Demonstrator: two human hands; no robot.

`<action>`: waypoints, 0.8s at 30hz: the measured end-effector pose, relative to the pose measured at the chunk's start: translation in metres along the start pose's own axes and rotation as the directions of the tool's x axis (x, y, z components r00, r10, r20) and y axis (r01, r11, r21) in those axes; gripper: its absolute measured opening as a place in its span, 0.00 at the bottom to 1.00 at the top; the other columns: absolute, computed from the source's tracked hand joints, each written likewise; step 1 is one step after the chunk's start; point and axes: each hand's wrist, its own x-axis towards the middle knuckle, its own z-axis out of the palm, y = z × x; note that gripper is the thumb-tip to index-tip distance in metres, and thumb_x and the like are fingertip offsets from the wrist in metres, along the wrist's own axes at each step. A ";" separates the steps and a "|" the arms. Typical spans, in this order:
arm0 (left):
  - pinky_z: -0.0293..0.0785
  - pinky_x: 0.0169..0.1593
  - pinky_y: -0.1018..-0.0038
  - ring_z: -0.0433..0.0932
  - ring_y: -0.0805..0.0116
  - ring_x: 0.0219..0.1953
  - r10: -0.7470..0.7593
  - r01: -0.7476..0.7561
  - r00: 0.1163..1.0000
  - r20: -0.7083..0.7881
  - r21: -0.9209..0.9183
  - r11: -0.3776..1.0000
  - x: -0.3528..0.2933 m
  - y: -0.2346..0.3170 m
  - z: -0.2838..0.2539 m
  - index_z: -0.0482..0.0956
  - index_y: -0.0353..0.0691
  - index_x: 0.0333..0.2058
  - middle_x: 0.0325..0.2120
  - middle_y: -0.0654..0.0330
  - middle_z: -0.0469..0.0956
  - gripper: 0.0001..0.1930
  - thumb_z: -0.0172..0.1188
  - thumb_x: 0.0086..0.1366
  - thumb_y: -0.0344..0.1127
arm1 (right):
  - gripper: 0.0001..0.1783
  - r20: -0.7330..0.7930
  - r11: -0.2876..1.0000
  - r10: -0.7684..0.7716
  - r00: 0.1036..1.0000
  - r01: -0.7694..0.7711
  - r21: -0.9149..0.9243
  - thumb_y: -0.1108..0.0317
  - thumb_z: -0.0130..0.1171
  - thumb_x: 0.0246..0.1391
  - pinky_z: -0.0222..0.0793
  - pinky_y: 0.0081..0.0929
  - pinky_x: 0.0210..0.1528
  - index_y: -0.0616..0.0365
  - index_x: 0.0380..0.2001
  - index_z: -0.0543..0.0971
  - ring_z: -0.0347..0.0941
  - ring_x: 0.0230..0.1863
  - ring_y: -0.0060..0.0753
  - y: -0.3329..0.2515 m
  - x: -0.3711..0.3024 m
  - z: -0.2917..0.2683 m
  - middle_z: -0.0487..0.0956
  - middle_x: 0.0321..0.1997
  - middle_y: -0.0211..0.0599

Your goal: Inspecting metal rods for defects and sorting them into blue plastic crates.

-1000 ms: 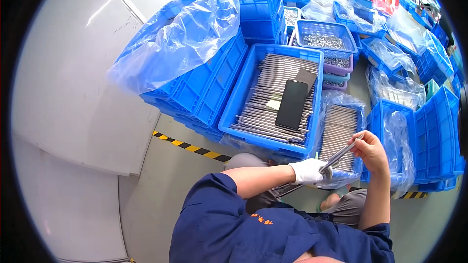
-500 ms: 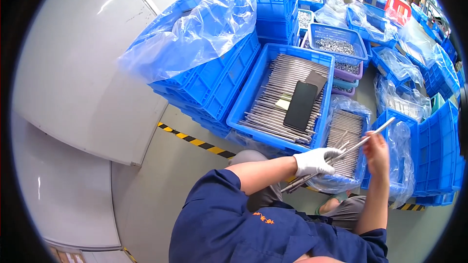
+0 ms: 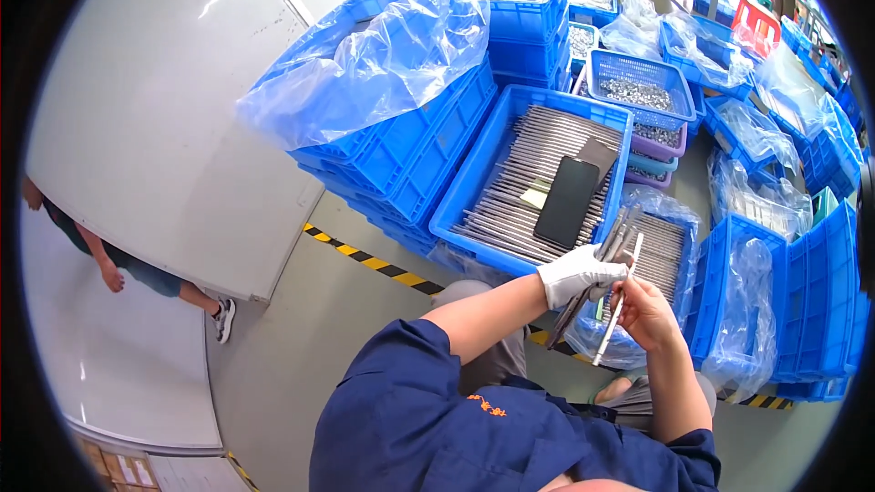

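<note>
My left hand [image 3: 574,277], in a white glove, is closed around a bundle of thin metal rods [image 3: 567,317] that slants steeply upward to the right. Close beside it, my bare right hand [image 3: 649,314] pinches a single brighter metal rod [image 3: 605,343] near the bundle. Beyond both hands lies a plastic-lined crate holding a row of similar rods [image 3: 663,251], partly hidden by my hands. In the larger blue crate [image 3: 474,251] to its left, more rods lie side by side, with a black phone [image 3: 567,202] on top of them.
Stacked blue crates [image 3: 401,159] with a plastic liner [image 3: 383,64] stand at the left. Baskets of small metal parts [image 3: 633,91] are behind the rods, and more crates [image 3: 820,282] are at the right. Another person's leg [image 3: 187,294] shows beyond a pale panel at far left.
My right hand has come left and nearer, and its rod now points steeply down toward me. The bundle in my left hand has tilted more upright. A person has appeared at far left.
</note>
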 end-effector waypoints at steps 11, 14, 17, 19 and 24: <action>0.65 0.30 0.83 0.68 0.80 0.27 0.007 -0.014 0.996 -0.085 -0.078 0.997 -0.008 -0.003 0.013 0.73 0.39 0.36 0.24 0.68 0.71 0.14 0.61 0.52 0.38 | 0.09 0.041 0.970 0.063 0.997 -0.051 -0.239 0.65 0.50 0.57 0.70 0.22 0.33 0.59 0.35 0.73 0.75 0.30 0.26 0.000 -0.017 0.018 0.77 0.28 0.34; 0.64 0.25 0.83 0.68 0.80 0.21 0.177 -0.177 0.969 -0.172 0.017 0.984 -0.015 0.013 0.013 0.74 0.41 0.34 0.21 0.68 0.70 0.11 0.60 0.53 0.37 | 0.08 0.135 0.889 0.134 0.982 -0.059 -0.455 0.69 0.50 0.56 0.71 0.23 0.38 0.61 0.37 0.72 0.76 0.36 0.26 0.011 -0.028 0.032 0.79 0.34 0.37; 0.66 0.25 0.81 0.68 0.78 0.20 0.191 -0.217 0.958 -0.212 -0.105 0.970 -0.027 0.031 0.001 0.73 0.41 0.31 0.19 0.68 0.70 0.09 0.60 0.53 0.36 | 0.08 0.204 0.879 0.239 0.949 -0.122 -0.460 0.70 0.52 0.55 0.71 0.23 0.38 0.62 0.36 0.71 0.75 0.37 0.26 0.026 -0.033 0.042 0.79 0.35 0.38; 0.67 0.25 0.79 0.70 0.74 0.21 0.259 -0.303 0.950 -0.173 -0.315 0.899 -0.032 0.043 -0.011 0.73 0.40 0.30 0.20 0.65 0.70 0.07 0.58 0.54 0.35 | 0.07 0.241 0.867 0.298 0.924 -0.156 -0.474 0.71 0.52 0.55 0.71 0.23 0.38 0.62 0.36 0.71 0.76 0.36 0.26 0.032 -0.033 0.041 0.79 0.34 0.38; 0.74 0.40 0.63 0.75 0.66 0.29 0.360 -0.477 0.878 -0.315 -0.632 0.611 -0.041 0.050 -0.032 0.71 0.42 0.31 0.24 0.62 0.73 0.03 0.52 0.60 0.33 | 0.05 0.125 0.946 0.178 0.976 -0.135 -0.294 0.75 0.49 0.54 0.71 0.19 0.33 0.61 0.34 0.72 0.74 0.28 0.24 0.029 -0.024 0.023 0.77 0.29 0.34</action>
